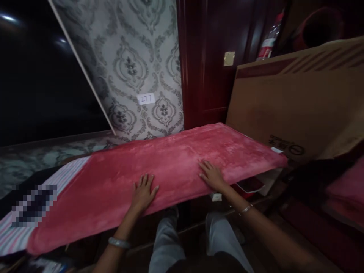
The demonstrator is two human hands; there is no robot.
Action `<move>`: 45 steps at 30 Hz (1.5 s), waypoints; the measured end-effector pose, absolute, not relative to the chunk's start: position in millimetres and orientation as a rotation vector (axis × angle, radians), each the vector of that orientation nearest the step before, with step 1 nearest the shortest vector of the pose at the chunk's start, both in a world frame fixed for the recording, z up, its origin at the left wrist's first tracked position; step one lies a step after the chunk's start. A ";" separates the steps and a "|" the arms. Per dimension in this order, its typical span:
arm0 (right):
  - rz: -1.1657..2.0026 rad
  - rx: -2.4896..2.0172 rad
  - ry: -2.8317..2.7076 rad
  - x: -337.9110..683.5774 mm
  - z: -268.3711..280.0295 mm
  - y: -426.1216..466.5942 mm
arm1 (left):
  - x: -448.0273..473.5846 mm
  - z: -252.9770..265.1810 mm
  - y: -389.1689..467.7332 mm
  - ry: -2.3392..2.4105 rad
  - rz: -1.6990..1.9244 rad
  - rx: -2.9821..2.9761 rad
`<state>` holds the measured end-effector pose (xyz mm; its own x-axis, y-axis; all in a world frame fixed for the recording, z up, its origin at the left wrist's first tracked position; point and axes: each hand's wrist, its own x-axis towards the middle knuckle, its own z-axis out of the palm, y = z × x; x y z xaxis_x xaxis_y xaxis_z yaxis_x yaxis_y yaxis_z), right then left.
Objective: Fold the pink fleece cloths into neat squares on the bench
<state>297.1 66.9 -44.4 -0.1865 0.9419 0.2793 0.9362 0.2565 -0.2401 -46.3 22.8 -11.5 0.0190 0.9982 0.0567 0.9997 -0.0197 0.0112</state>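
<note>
A plush pink-red blanket point(176, 159) lies spread in a long flat shape in front of me, its near edge hanging slightly over the surface beneath. My left hand point(143, 192) rests flat on it near that edge, fingers apart. To the right, my right hand point(212, 175) also lies palm down on the blanket, fingers spread. Neither hand grips anything. Under the blanket's left end shows a striped cloth point(71, 168) in white, pink and blue. A small white tag point(276, 150) sticks out at the right end.
A large cardboard sheet or box point(295, 98) stands behind the right end, with a red-capped bottle point(270, 40) behind it. A dark screen point(48, 83) is at the left. A paper marked 277 point(146, 99) is on the patterned wall point(133, 53). Pink cloth point(348, 189) lies far right.
</note>
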 end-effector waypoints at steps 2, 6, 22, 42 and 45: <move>-0.031 -1.815 -2.215 290.8 -47.9 68.2 | -49.3 -13.9 15.6 -2.168 -0.079 -2.220; -0.119 -1.880 -2.242 290.2 -53.9 63.9 | -45.4 -15.5 12.2 -2.168 -0.082 -2.202; -0.289 -1.760 -2.176 295.9 -72.6 60.7 | -44.5 -20.9 4.7 -2.159 -0.317 -2.259; -0.366 -1.700 -2.147 298.1 -81.0 61.1 | -26.0 -9.4 65.6 -2.127 -0.784 -2.367; -0.335 -1.689 -2.151 298.6 -81.4 61.7 | -22.8 -11.5 78.0 -2.161 -0.763 -2.345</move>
